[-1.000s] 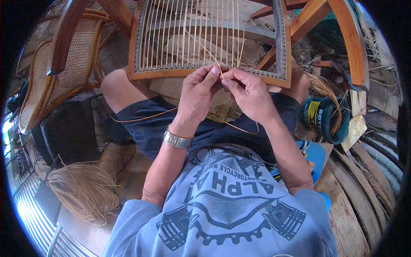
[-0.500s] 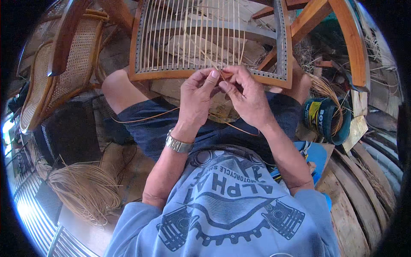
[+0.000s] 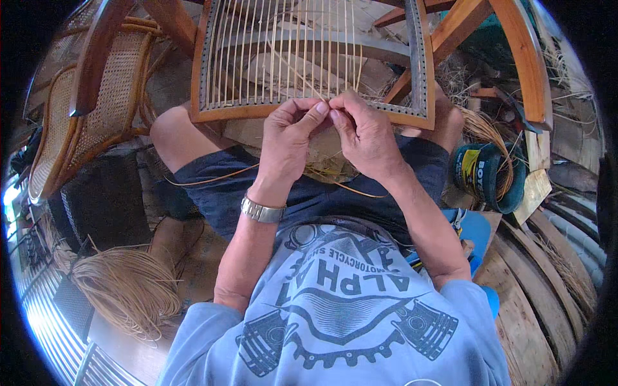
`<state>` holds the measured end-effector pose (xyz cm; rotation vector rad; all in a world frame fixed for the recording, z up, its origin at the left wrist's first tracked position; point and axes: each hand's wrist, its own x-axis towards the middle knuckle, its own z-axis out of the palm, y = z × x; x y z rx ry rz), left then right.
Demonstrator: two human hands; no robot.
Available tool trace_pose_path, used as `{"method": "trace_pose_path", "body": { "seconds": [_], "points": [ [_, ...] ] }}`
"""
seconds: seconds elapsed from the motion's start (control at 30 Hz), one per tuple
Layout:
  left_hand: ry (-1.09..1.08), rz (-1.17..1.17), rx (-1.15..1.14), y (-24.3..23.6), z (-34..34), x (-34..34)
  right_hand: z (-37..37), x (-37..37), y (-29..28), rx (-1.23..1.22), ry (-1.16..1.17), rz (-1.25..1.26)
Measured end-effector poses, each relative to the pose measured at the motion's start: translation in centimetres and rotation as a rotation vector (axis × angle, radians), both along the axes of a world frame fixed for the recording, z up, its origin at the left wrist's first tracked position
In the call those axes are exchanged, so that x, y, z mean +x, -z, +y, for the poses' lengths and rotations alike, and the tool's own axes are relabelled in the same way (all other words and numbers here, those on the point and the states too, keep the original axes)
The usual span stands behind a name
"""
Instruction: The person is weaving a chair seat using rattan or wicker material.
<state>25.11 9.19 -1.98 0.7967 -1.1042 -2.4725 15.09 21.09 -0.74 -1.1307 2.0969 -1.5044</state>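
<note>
A wooden chair frame [image 3: 257, 113] with a row of small holes along its edges lies across my knees. Several pale cane strands [image 3: 283, 58] run across its opening, and one slants down to my fingers. My left hand [image 3: 288, 134] pinches this cane strand [image 3: 302, 80] at the near rail, thumb against forefinger. Close beside it, fingertips almost touching, my right hand [image 3: 370, 135] is pinched on the strand too. A loose length of cane [image 3: 215, 178] trails over my lap below the hands.
At the left stands a woven cane chair [image 3: 103, 96], with a coil of cane [image 3: 129, 289] below it. A dark green tub [image 3: 512, 193] holding more cane sits at the right, near wooden planks [image 3: 528, 302]. Chair legs [image 3: 524, 64] rise at the far right.
Both hands have come closer together at the rail, the right one's fingers now straighter and pinched. The frame has shifted slightly left in view.
</note>
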Motion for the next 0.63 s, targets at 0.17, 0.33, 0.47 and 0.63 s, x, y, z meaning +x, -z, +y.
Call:
{"method": "trace_pose_path", "body": {
  "seconds": [0.17,0.33,0.47,0.63],
  "points": [
    [-0.007,0.008,-0.017,-0.2,0.3,-0.2,-0.3,-0.3,-0.5,0.086,-0.021,0.087],
    [0.028,-0.026,-0.006,-0.1,-0.2,-0.4,0.2,-0.3,-0.2,0.107,-0.004,-0.275],
    [0.014,0.037,0.104,0.2,-0.5,-0.2,0.8,-1.5,-0.6,0.116,-0.003,-0.604],
    [0.074,0.069,0.160,0.3,-0.3,0.2,0.5,-3.8,0.4,0.077,-0.038,-0.657]
  ]
}}
